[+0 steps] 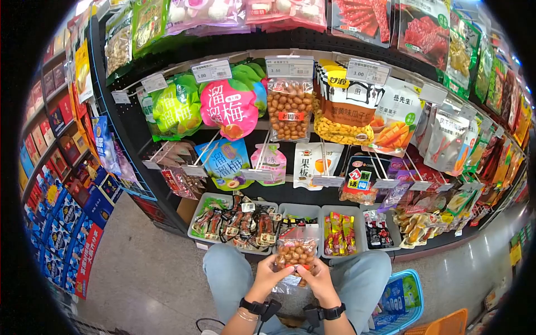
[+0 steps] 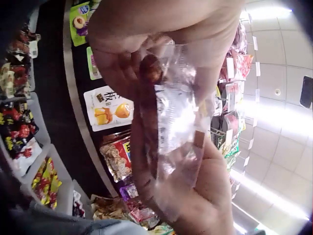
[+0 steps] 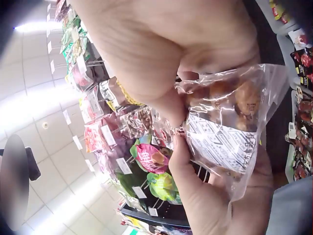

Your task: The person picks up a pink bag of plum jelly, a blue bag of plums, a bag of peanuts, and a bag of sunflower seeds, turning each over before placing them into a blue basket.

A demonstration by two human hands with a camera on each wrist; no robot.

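A clear plastic bag of round brown nuts [image 1: 296, 252] is held up between both hands, over the person's lap. My left hand [image 1: 268, 277] grips its left side and my right hand [image 1: 320, 279] its right side, the thumbs meeting on the front over a red label. In the right wrist view, a white printed panel shows on the bag [image 3: 222, 142], with nuts behind the film. The left wrist view shows the bag [image 2: 178, 122] edge-on, its film wrinkled and shiny. A similar bag of nuts [image 1: 290, 109] hangs on the rack ahead.
Grey bins [image 1: 339, 254] of small wrapped snacks line the bottom shelf, just beyond the knees. Above them, snack pouches such as a pink one [image 1: 229, 109] hang on hooks with price tags. A blue basket [image 1: 416, 296] and an orange basket [image 1: 446, 325] stand at the right.
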